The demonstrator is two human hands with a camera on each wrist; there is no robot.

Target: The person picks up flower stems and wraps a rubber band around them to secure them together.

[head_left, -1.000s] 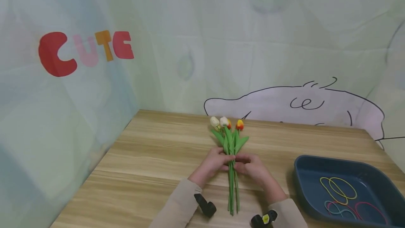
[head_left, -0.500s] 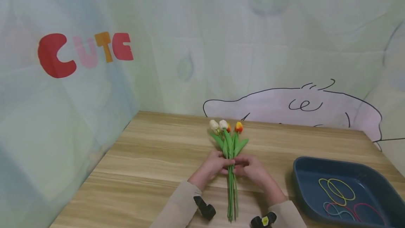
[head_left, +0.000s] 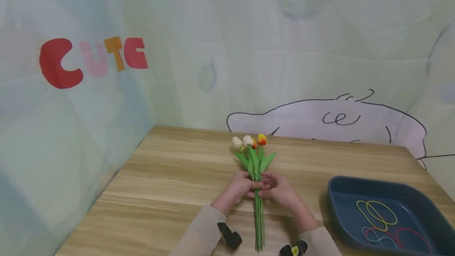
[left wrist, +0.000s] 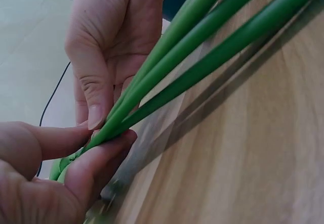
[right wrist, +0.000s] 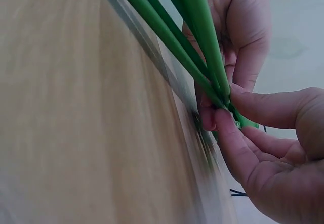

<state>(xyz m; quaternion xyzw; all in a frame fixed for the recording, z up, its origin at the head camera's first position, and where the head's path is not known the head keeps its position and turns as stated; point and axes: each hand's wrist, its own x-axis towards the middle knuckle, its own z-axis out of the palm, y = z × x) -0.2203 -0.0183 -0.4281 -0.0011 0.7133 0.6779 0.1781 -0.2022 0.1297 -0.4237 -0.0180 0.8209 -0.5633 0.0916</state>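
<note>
A bunch of tulips (head_left: 255, 163) with white and orange-red blooms, green leaves and long green stems is held over the middle of the table, blooms pointing away from me. My left hand (head_left: 239, 188) grips the stems just under the leaves, from the left. From the right, my right hand (head_left: 280, 191) pinches the same part of the bunch, its fingertips meeting the left ones. In the left wrist view the stems (left wrist: 187, 57) fan apart beyond the fingers. The right wrist view shows thumb and fingers of the right hand (right wrist: 273, 153) closing around the stems (right wrist: 205, 42).
On the right of the wooden table (head_left: 160, 192) stands a dark blue tray (head_left: 369, 181). Yellow rubber bands (head_left: 385, 208), red ones (head_left: 414, 230) and a light blue one (head_left: 373, 237) lie inside it. A printed cloth backdrop (head_left: 199, 50) stands behind and at the left.
The orange-red bloom on the right has shifted left, closer to the white ones. The stems' lower ends have drawn closer together and sit slightly nearer to me. Both hands stay on the bunch.
</note>
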